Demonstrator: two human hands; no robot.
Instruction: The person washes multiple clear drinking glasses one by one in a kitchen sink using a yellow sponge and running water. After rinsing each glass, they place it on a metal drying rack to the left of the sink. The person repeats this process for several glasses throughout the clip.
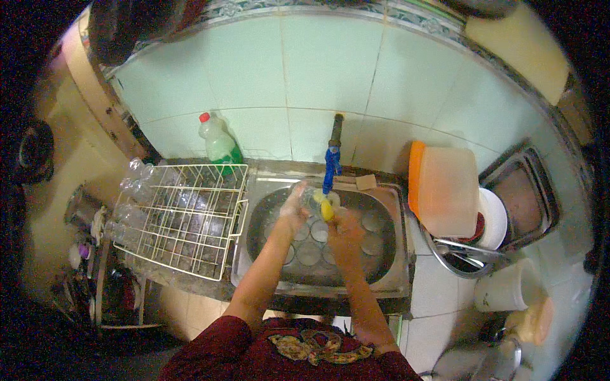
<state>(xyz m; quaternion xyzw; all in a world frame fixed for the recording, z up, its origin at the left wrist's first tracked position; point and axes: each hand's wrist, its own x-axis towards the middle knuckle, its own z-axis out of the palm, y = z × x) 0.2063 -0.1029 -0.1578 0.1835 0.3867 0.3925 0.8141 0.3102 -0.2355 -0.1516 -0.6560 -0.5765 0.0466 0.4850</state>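
Note:
Over the stainless steel sink (320, 285), my left hand (294, 209) holds a clear glass (310, 199) tilted under the blue tap (332, 164). A yellow sponge (327, 209) is in my right hand (347, 227), close to the glass's mouth. Several round glasses (309, 253) stand in the sink below both hands. Whether water runs from the tap is too blurred to tell.
Left of the sink, a white wire rack (228, 219) has several clear glasses (138, 183) at its far side. A green-liquid bottle (220, 143) stands behind it. At right are an orange-lidded container (448, 190), a metal basin (457, 269) and a dark tray (529, 200).

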